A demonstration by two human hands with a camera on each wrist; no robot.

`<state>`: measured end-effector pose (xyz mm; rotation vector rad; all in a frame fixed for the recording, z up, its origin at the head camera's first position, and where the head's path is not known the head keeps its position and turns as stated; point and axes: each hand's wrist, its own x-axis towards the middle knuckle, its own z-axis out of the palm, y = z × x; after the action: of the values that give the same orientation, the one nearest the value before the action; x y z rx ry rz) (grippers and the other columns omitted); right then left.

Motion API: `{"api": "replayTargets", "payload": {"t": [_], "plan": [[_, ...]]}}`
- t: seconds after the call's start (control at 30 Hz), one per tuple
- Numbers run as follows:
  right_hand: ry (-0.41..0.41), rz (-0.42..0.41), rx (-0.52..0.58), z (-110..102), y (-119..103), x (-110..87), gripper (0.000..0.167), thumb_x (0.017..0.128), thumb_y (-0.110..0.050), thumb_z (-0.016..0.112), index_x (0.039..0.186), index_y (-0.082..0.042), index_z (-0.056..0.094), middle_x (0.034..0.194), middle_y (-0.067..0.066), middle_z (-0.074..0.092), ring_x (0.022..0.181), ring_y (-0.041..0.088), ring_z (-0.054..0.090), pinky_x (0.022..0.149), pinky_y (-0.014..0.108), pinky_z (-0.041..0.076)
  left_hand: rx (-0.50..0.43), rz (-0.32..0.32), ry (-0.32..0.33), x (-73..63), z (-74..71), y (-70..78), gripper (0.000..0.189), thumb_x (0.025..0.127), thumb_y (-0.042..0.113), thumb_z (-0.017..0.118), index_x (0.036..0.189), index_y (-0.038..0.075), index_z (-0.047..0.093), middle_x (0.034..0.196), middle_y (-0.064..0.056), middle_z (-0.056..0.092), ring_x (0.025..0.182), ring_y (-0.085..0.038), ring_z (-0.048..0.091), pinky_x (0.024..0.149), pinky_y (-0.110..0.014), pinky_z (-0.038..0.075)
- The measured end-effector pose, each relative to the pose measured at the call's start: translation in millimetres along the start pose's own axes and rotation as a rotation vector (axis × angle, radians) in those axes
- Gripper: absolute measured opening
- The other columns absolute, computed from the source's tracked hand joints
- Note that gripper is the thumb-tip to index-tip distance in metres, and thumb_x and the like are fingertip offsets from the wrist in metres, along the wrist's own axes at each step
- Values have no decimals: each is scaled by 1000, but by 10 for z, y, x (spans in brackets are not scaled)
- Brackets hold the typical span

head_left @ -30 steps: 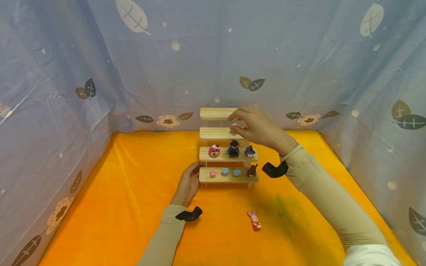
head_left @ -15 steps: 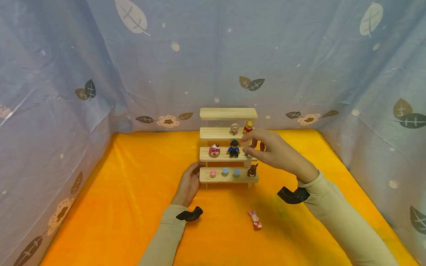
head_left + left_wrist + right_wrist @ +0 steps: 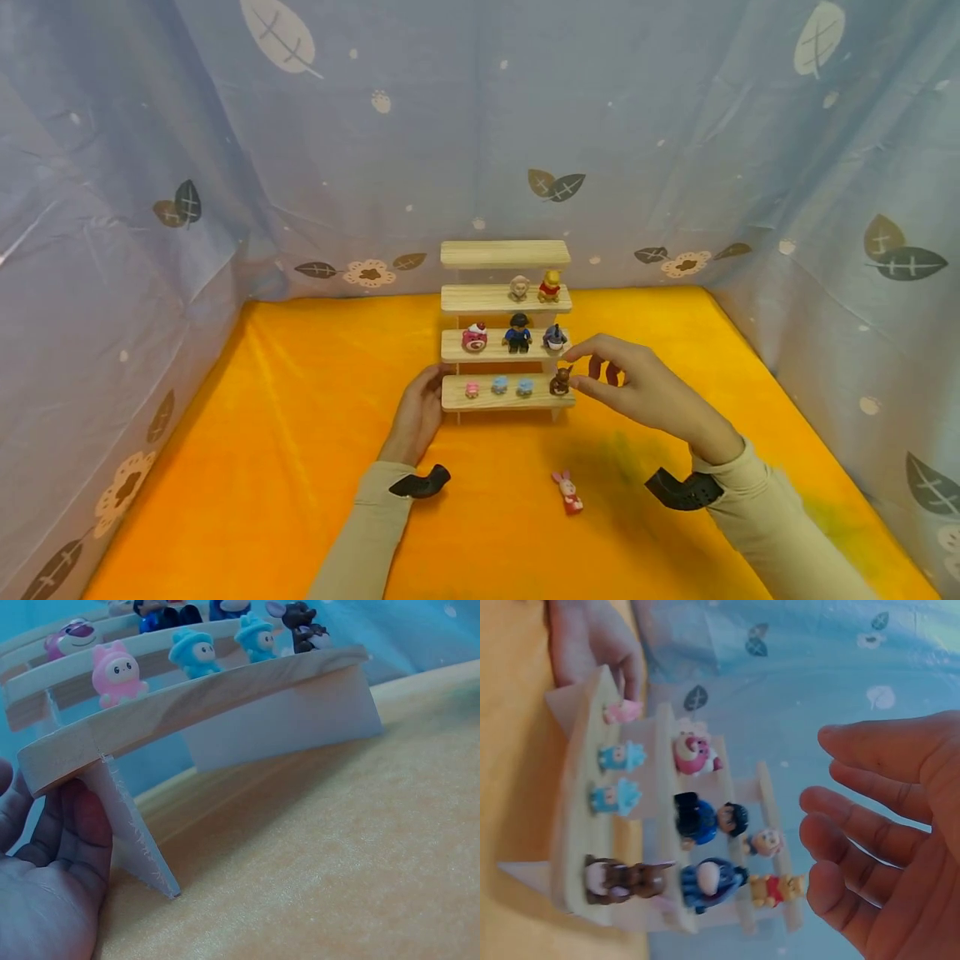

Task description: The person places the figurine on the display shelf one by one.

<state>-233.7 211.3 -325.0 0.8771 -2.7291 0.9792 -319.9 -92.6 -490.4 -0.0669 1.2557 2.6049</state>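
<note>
A four-tier wooden display shelf (image 3: 507, 252) stands on the orange cloth. My left hand (image 3: 413, 417) grips its left end low down; in the left wrist view its fingers (image 3: 91, 814) curl under the bottom board beside the leg. My right hand (image 3: 643, 385) is held off the shelf's right end, fingers loosely curved, holding nothing. Nearest it are a brown kangaroo figure (image 3: 559, 382) on the bottom tier and a grey-blue donkey figure (image 3: 554, 337) one tier up. A yellow bear figure (image 3: 550, 287) in red and a pale round-headed figure (image 3: 519, 287) share the third tier.
A pink piglet figure (image 3: 568, 493) lies on the cloth in front. The bottom tier also holds a small pink figure (image 3: 472, 389) and two blue ones. A pink bear (image 3: 474, 337) and a black-haired doll (image 3: 518, 333) stand one tier up. Blue curtains (image 3: 420, 125) enclose the sides and back.
My right hand has come down from the third tier and away to the right, uncovering the yellow bear and the donkey. My left hand stays at the shelf's left end.
</note>
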Motion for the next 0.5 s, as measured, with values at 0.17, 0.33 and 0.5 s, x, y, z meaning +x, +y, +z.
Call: {"api": "replayTargets", "payload": {"t": [0.17, 0.33, 0.5], "plan": [[2, 35, 46, 74, 81, -104, 22, 99, -17, 66, 120, -25, 66, 107, -4, 69, 82, 6, 54, 71, 25, 49, -10, 2, 5, -10, 17, 34, 22, 109, 24, 40, 113, 8, 55, 120, -4, 49, 117, -19, 47, 100, -27, 45], [8, 61, 91, 221, 170, -187, 20, 100, -15, 65, 118, -22, 68, 109, -4, 71, 84, 7, 56, 74, 26, 51, -14, -10, 8, -11, 21, 38, 22, 110, 23, 40, 113, 7, 54, 122, -5, 48, 119, -21, 45, 101, -27, 44], [-40, 118, 199, 480, 285, -326, 18, 100, -17, 64, 116, -22, 69, 110, 0, 72, 87, 9, 60, 74, 27, 52, 11, -11, -19, -1, 9, 18, 24, 111, 24, 35, 115, 7, 51, 125, -5, 44, 123, -21, 41, 103, -28, 41]]}}
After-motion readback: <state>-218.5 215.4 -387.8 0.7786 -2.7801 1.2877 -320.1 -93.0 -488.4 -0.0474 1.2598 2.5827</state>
